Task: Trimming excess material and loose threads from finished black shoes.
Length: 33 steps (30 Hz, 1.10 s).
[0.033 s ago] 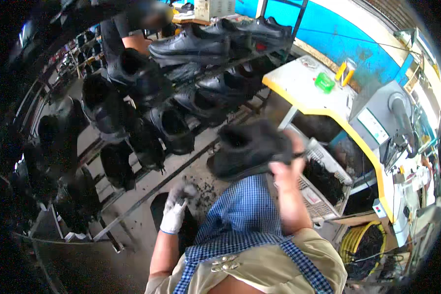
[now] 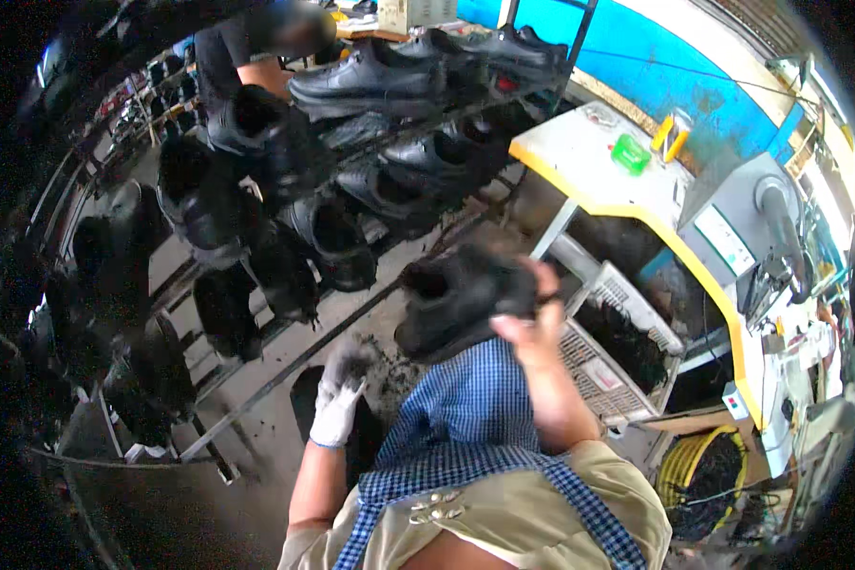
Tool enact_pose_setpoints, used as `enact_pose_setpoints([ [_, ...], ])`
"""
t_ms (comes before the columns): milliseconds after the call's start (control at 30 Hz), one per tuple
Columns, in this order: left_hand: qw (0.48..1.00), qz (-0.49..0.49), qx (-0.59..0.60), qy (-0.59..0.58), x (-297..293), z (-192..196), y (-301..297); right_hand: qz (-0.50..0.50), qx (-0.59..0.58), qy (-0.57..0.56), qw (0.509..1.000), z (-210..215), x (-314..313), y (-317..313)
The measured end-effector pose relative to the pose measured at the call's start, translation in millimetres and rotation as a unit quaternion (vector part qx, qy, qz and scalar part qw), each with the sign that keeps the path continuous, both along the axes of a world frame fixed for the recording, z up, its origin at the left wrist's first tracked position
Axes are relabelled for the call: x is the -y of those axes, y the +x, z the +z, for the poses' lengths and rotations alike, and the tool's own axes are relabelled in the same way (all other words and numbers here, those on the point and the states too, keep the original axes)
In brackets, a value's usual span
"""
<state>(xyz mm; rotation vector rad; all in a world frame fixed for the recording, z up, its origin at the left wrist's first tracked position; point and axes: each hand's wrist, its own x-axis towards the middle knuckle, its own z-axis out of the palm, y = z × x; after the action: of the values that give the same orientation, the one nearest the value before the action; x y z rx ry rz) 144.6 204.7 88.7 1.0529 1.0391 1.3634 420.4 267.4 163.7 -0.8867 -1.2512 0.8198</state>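
A black lace-up style shoe (image 2: 465, 302) is held up in front of my apron, its dark opening facing up and to the left. My bare right hand (image 2: 534, 321) grips it from the right side, thumb on the near side. Lower and to the left, my left hand (image 2: 338, 404) wears a white glove with dirty grey fingertips. Its thumb stands apart from the fingers, which are a little blurred; I see nothing held in it. Between it and the shoe there is a gap.
Racks of black shoes (image 2: 366, 81) fill the left and far side, where a person's arm (image 2: 264, 76) shows. At right stands a yellow-edged white table (image 2: 579, 142) with a grey machine (image 2: 731, 223). Below are a pale crate (image 2: 594, 375) and a yellow basket (image 2: 674, 475).
My right hand has brought the shoe a little to the left and turned it slightly. The gloved left hand has shifted only slightly.
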Motion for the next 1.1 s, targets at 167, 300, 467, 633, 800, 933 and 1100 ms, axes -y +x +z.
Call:
enact_pose_setpoints([
  [167, 0.958, 0.001, -0.244, 0.149, -14, 46, 16, 0.148, 0.209, 0.005, 0.967, -25, 12, -58],
  [300, 0.981, -0.132, 0.138, -0.036, -10, 46, 15, 0.190, 0.263, 0.061, 0.944, -15, 13, -58],
  [467, 0.991, -0.126, 0.038, 0.022, 12, 59, 25, 0.206, 0.303, 0.113, 0.924, 0, 18, -50],
  [633, 0.977, -0.120, -0.115, 0.130, 23, 66, 28, 0.134, 0.305, 0.144, 0.932, 5, 35, -54],
  [800, 0.966, -0.072, -0.175, 0.177, 27, 63, 31, 0.171, 0.279, 0.149, 0.933, 3, 40, -58],
  [933, 0.947, -0.084, -0.223, 0.213, 25, 66, 27, 0.087, 0.356, 0.227, 0.902, 1, 39, -69],
  [1100, 0.973, -0.049, -0.144, 0.174, 24, 54, 35, 0.232, -0.016, 0.038, 0.972, -33, 24, -58],
])
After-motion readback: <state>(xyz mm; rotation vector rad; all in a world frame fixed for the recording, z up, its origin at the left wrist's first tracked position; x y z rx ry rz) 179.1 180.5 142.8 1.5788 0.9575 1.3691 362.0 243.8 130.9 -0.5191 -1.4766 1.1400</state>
